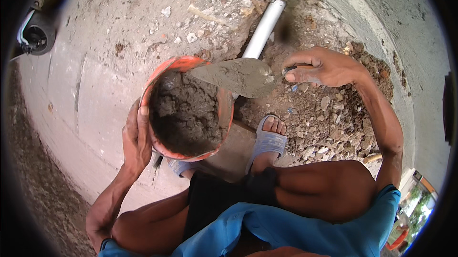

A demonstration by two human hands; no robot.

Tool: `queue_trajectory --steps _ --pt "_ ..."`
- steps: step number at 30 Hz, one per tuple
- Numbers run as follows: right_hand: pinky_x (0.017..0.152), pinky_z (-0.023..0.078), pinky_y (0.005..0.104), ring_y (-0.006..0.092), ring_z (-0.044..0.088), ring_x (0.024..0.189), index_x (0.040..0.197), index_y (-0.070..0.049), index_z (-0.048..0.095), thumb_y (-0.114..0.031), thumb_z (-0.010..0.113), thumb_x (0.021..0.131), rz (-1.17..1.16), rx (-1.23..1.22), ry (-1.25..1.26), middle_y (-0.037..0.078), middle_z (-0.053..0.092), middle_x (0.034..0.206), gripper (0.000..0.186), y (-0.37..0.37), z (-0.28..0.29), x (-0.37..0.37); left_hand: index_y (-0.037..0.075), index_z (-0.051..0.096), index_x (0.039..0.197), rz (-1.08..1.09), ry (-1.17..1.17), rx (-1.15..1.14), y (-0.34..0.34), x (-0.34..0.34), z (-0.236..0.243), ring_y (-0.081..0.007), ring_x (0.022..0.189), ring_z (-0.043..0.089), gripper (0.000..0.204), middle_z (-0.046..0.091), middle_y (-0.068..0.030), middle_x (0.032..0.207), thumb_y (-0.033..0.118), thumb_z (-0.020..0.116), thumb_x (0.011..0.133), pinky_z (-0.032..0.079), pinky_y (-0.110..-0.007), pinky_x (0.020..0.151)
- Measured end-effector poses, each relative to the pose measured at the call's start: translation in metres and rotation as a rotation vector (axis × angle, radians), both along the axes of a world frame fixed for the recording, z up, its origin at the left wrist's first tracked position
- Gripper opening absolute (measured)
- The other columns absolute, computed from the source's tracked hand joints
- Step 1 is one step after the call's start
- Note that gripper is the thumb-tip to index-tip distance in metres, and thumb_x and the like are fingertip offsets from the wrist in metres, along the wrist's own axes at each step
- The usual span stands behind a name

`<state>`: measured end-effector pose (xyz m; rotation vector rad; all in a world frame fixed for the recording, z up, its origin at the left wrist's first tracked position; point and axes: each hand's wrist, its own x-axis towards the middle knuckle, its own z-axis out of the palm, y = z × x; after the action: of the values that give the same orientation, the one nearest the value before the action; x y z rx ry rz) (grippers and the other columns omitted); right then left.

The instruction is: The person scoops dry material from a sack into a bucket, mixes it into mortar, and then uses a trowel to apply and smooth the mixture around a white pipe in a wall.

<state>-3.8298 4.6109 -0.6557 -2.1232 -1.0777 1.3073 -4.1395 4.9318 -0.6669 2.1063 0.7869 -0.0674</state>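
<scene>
The left hand (136,138) grips the rim of an orange bucket (224,114) on its left side, fingers curled over the lip, holding it tilted over the concrete slab (95,99) near the slab's edge beside the rubble. The bucket is well filled with dark, wet mortar (183,114). The right hand (324,68) is clenched round the handle of a trowel (238,77), whose flat blade lies across the bucket's upper right rim with a grey smear of mix on its face. To load the blade well, the bucket should stay steady and tilted toward the trowel, and the blade should cut in flat and shallow, so the mix sits on the middle of the blade rather than sliding off its point. A white pipe (262,30) runs through the broken ground just beyond the bucket, and a foot in a grey sandal (267,145) stands at the slab's edge, close under the bucket.
</scene>
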Motion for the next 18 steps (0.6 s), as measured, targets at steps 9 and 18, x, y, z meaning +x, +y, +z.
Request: queue_trajectory --steps 9,18 --pt "0.069 0.058 0.0492 0.0362 0.071 0.081 0.106 0.002 0.062 -0.021 0.057 0.1 0.476 0.031 -0.611 0.015 0.065 0.099 0.024 0.09 -0.027 -0.094 -0.011 0.048 0.141 0.013 -0.028 -0.018 -0.01 0.009 0.008 -0.0172 0.056 0.059 0.062 0.058 -0.0129 0.063 0.043 0.044 0.11 0.048 -0.035 0.055" --pt "0.077 0.053 0.05 0.0385 0.067 0.09 0.117 -0.002 0.064 -0.034 0.059 0.101 0.4 0.191 -0.183 0.017 0.066 0.097 0.036 0.088 -0.037 -0.123 -0.012 0.049 0.139 -0.012 -0.045 -0.127 -0.019 0.019 0.004 -0.0234 0.063 0.065 0.062 0.063 -0.0179 0.07 0.042 0.044 0.11 0.051 -0.038 0.061"
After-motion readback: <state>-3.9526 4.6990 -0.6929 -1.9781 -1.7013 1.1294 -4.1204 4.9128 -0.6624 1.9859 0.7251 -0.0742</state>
